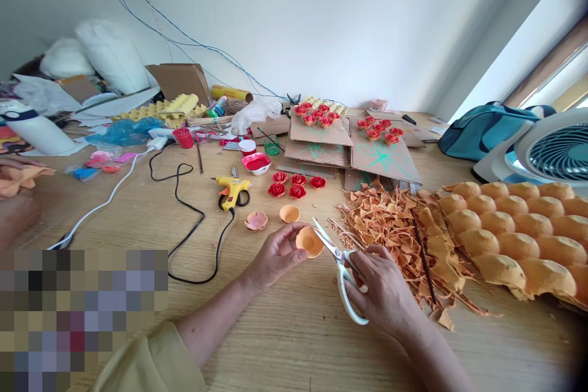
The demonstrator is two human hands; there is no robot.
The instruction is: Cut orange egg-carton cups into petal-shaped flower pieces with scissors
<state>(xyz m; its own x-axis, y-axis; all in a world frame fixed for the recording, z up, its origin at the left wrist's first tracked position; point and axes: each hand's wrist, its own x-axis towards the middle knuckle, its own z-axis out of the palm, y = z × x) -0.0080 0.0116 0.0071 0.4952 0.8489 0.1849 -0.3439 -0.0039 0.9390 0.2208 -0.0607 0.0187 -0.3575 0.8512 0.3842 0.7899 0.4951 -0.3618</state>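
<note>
Between the fingers and thumb of my left hand point(277, 255) is a small orange egg-carton cup point(309, 242), its hollow facing up toward me. My right hand point(383, 285) grips white-handled scissors point(341, 260). The scissor blades are at the cup's right rim, pointing up and to the left. Just beyond my left hand lie another orange cup point(289, 214) and a pinkish scalloped cup point(256, 221). Behind them sit several red paper roses point(297, 180). To the right of my right hand is a heap of orange carton scraps point(381, 220).
A yellow hot glue gun point(232, 191) lies at centre-left, its black cord looping across the table. Orange egg trays point(517, 226) fill the right side, near a white fan point(551, 147). Cardboard pieces point(386, 162) with roses stand behind. At far left is another person's hand point(18, 214).
</note>
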